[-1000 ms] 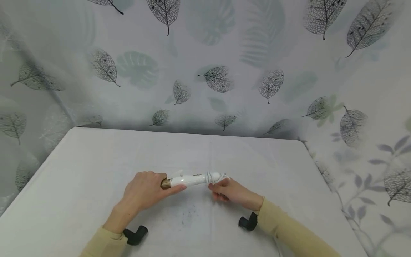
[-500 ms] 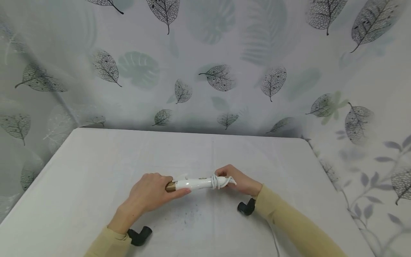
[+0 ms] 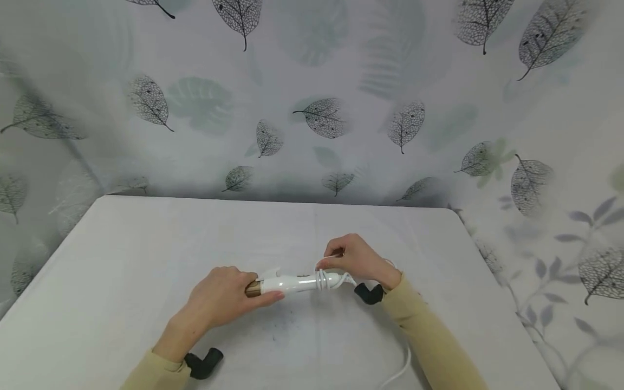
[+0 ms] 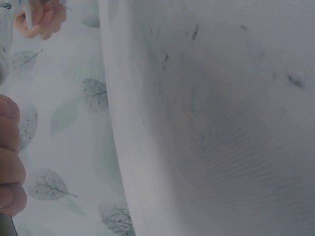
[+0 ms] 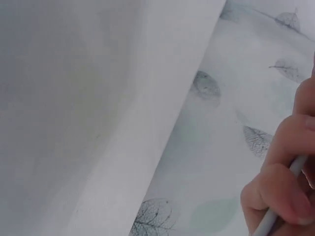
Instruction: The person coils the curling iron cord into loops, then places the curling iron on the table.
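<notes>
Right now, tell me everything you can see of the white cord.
The cord is white, smooth and slim, apparently plastic or rubber. Several turns wrap around the handle near its end; the right hand's grip holds another stretch. A slack length curves over the table beside the right sleeve and leaves the view.

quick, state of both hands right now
Left hand: closed, holding the white hair iron by its gold end.
Right hand: closed, pinching the white cord.

The white table (image 3: 205, 233) is marked with dark smudges (image 4: 295, 80), and leaves (image 3: 325, 118) are printed on the pale backdrop (image 3: 205, 43).
</notes>
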A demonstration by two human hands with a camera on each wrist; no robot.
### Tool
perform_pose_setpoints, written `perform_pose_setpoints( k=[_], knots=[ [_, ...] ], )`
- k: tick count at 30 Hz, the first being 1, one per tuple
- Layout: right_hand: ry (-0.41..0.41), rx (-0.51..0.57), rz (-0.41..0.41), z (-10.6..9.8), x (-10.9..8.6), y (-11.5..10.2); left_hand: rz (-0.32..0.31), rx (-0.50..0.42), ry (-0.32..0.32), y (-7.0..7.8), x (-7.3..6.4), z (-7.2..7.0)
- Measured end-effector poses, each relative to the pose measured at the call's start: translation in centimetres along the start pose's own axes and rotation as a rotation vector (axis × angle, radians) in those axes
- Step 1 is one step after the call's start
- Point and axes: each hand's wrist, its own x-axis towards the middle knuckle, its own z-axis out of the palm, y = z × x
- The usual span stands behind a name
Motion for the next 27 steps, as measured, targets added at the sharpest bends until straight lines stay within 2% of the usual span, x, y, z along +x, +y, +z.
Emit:
perform_pose_setpoints(
  k=[5,13,22,27],
  knots=[
    [0.028,0.027,-0.060,-0.3,-0.1,-0.7,0.002,-0.001,0.000,0.1,-0.1,0.0],
    [0.081,0.001,-0.127,-0.5,-0.7,-1.7,0.017,0.005,0.010,0.1,-0.1,0.5],
    [0.249,-0.175,-0.178,0.0,-0.6,-2.1,0.012,0.029,0.024,0.2,0.1,0.5],
    [0.307,-0.193,-0.216,0.5,-1.0,-2.5,0.006,0.032,0.023,0.1,0.0,0.7]
  ],
)
